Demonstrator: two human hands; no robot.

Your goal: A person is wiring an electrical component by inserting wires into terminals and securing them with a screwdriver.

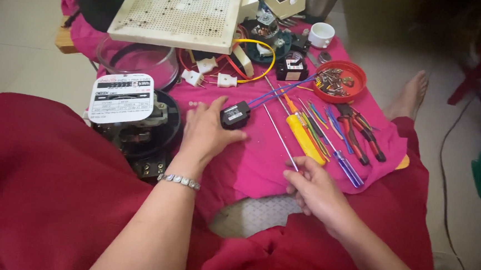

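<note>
My left hand (207, 130) rests on the pink cloth (261, 164), its fingers touching a small black box (235, 114) with blue wires (279, 90) running off toward the right. My right hand (316, 187) pinches the near end of a long thin metal rod (278, 136) that lies diagonally on the cloth. A bracelet (179, 179) circles my left wrist. Just left of my left hand sits an opened round electric meter (136, 117) with a white face plate.
A yellow-handled screwdriver (304, 136), a blue screwdriver (347, 166) and red pliers (357, 134) lie right of the rod. A red lid of screws (339, 81), white plugs (211, 75), a perforated white panel (178, 11), a glass cover (139, 59) and a white cup (321, 34) sit farther back.
</note>
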